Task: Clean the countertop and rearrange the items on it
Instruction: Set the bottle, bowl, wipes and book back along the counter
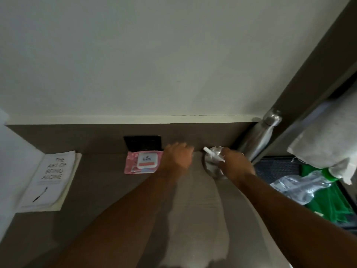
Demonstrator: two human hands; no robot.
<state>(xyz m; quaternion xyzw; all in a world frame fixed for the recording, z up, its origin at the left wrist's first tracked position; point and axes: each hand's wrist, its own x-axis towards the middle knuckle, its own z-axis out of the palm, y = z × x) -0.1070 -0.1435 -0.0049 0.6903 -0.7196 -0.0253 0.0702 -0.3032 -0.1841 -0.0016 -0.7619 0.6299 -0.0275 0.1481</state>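
Observation:
My left hand reaches to the back of the brown countertop, fingers curled down on the far end of a pale grey cloth that lies along the counter towards me. Just left of that hand lies a pink wipes pack. My right hand holds a thin white stick over a round steel dish. The picture is blurred by motion around both hands.
A white book lies at the left end. A black panel sits on the back wall. A steel bottle stands in the right corner. Past the counter's right edge are a clear plastic bottle, green fabric and a white towel.

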